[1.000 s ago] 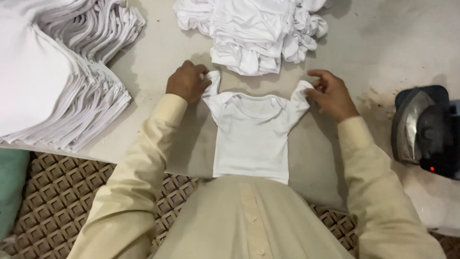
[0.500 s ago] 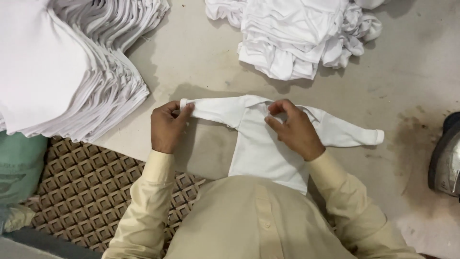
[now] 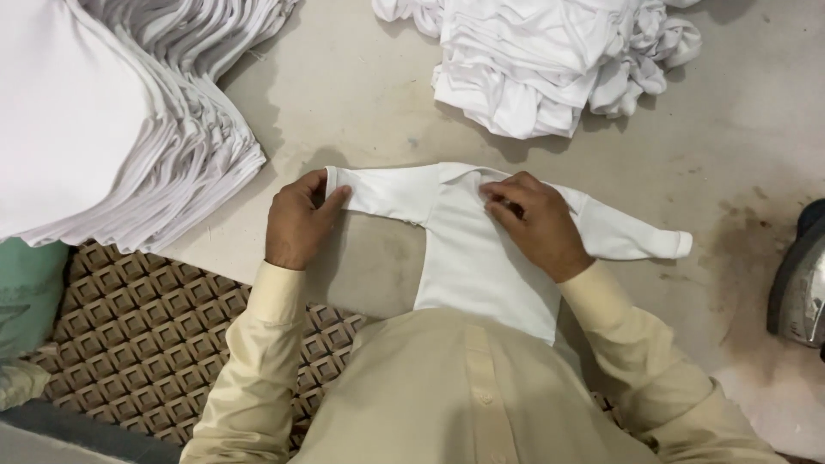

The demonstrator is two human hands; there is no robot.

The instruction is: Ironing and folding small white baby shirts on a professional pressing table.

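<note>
A small white long-sleeved shirt [image 3: 481, 266] lies flat on the pale work table [image 3: 361, 112] in front of me, both sleeves stretched out sideways. My left hand [image 3: 296, 219] pinches the cuff end of the left sleeve between thumb and fingers. My right hand [image 3: 537, 223] presses down on the shirt near the collar, fingers bent on the cloth. The right sleeve lies free, pointing right.
A tall stack of folded white garments [image 3: 112, 129] stands at the left. A loose heap of white garments [image 3: 541, 60] lies at the back. An iron [image 3: 799, 288] sits at the right edge. A patterned brown floor [image 3: 163, 335] shows below the table's edge.
The sleeves, first bunched at the shoulders, are now spread out sideways. My left hand stayed on the left cuff; my right hand moved from the right sleeve to the collar.
</note>
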